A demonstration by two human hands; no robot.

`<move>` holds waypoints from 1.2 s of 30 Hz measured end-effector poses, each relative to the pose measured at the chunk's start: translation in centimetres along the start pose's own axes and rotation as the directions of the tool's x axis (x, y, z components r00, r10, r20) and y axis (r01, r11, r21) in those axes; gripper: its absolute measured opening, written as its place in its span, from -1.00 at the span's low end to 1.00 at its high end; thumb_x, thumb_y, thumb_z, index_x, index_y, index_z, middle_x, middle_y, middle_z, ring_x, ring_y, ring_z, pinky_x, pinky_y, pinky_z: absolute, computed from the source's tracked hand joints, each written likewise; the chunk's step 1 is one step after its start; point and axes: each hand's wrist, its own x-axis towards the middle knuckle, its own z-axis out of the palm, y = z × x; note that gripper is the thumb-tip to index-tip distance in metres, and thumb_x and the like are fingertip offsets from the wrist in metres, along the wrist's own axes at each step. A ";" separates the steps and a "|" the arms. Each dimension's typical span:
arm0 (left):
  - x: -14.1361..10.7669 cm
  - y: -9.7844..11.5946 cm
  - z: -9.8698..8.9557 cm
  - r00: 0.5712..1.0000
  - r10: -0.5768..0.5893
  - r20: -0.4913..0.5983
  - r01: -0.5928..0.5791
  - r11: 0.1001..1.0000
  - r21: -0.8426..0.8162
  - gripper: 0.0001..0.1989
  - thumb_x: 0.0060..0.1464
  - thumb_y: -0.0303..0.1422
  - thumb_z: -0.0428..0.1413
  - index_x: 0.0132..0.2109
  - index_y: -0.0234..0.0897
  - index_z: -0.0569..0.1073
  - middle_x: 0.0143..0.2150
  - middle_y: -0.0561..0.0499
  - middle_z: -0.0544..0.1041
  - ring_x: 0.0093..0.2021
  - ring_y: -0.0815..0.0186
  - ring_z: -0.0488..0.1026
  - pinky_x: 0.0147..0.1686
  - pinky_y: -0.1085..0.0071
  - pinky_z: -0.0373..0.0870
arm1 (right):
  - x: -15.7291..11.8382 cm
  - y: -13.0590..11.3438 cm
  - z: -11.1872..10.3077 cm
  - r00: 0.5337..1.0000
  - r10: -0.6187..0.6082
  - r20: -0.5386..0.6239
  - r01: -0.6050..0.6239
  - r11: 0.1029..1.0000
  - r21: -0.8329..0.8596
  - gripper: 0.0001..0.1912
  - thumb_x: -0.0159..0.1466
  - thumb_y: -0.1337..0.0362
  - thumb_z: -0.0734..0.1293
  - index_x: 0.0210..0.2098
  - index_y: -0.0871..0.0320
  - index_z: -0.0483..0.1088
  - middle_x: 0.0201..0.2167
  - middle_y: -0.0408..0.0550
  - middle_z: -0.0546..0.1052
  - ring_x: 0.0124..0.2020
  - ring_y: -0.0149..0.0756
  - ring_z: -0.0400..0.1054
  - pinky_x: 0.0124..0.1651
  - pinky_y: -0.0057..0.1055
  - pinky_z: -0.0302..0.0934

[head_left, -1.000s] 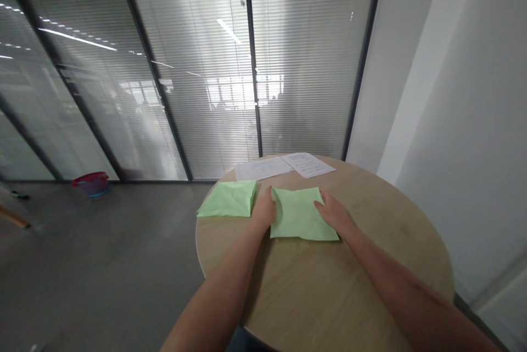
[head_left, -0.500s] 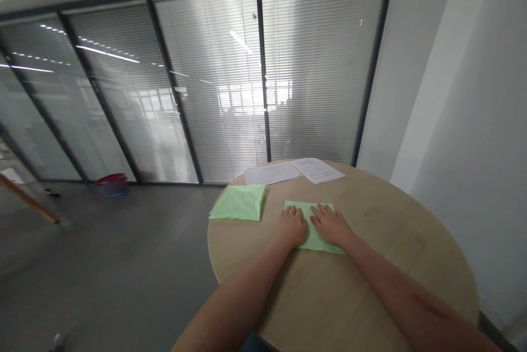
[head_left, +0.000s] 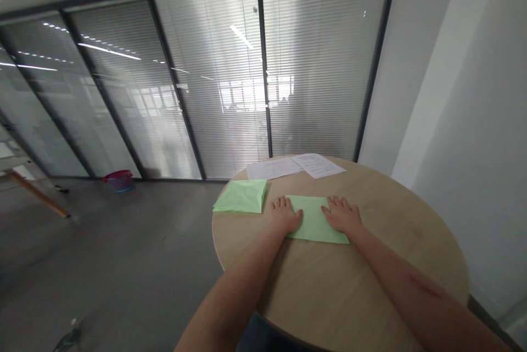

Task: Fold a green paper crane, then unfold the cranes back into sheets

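A light green rectangular sheet, paper or cloth [head_left: 315, 224], lies flat on the round wooden table [head_left: 395, 242] in front of me. My left hand [head_left: 286, 216] rests on its left edge, palm down with the thumb stretched inward over the sheet. On the right edge lies my right hand [head_left: 342, 214], also palm down, fingers spread. Neither hand grips anything. Beyond my left hand, near the table's left rim, is a second green piece [head_left: 241, 196], folded and creased.
Printed white sheets [head_left: 317, 165] lie at the table's far edge. Behind stands a glass partition with blinds [head_left: 222, 94]; a white wall [head_left: 465, 176] is close on the right. A red and blue basket [head_left: 119, 180] sits on the floor at left.
My hands have slid apart across the green sheet, the left one to the left and the right one to the right, uncovering its middle. The view has shifted slightly.
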 end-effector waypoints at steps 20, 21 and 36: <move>1.9 -1.1 -1.7 0.971 -0.170 -0.170 0.046 0.826 -0.561 -0.40 0.16 -0.59 0.08 0.34 -0.31 0.34 -0.09 -0.12 0.65 -0.14 0.26 0.61 -0.15 0.42 0.48 | 0.2 0.6 -0.5 0.991 0.123 -0.050 -0.120 0.991 0.056 -0.31 0.46 -0.05 0.05 0.45 0.18 0.13 0.42 0.26 0.22 0.44 0.14 0.00 0.34 0.30 -0.07; 2.3 -1.6 -2.0 0.962 -0.202 -0.185 0.057 0.807 -0.587 -0.41 0.16 -0.59 0.08 0.33 -0.31 0.34 -0.08 -0.12 0.65 -0.17 0.28 0.60 -0.17 0.43 0.48 | 0.1 0.6 -0.5 0.991 0.126 -0.054 -0.122 0.990 0.069 -0.31 0.47 -0.05 0.04 0.47 0.16 0.09 0.43 0.25 0.20 0.45 0.13 -0.01 0.34 0.31 -0.07; 7.9 -22.7 -10.7 0.821 -0.528 -0.216 0.411 0.810 -0.418 -0.61 0.31 -0.35 0.17 0.24 -0.30 0.41 0.13 -0.17 0.52 0.09 0.11 0.51 0.06 0.09 0.51 | -0.7 -1.7 -0.4 0.999 0.023 -0.031 -0.021 0.998 0.062 -0.29 0.47 -0.02 0.02 0.51 0.14 0.00 0.45 0.23 0.15 0.47 0.14 -0.07 0.33 0.29 -0.06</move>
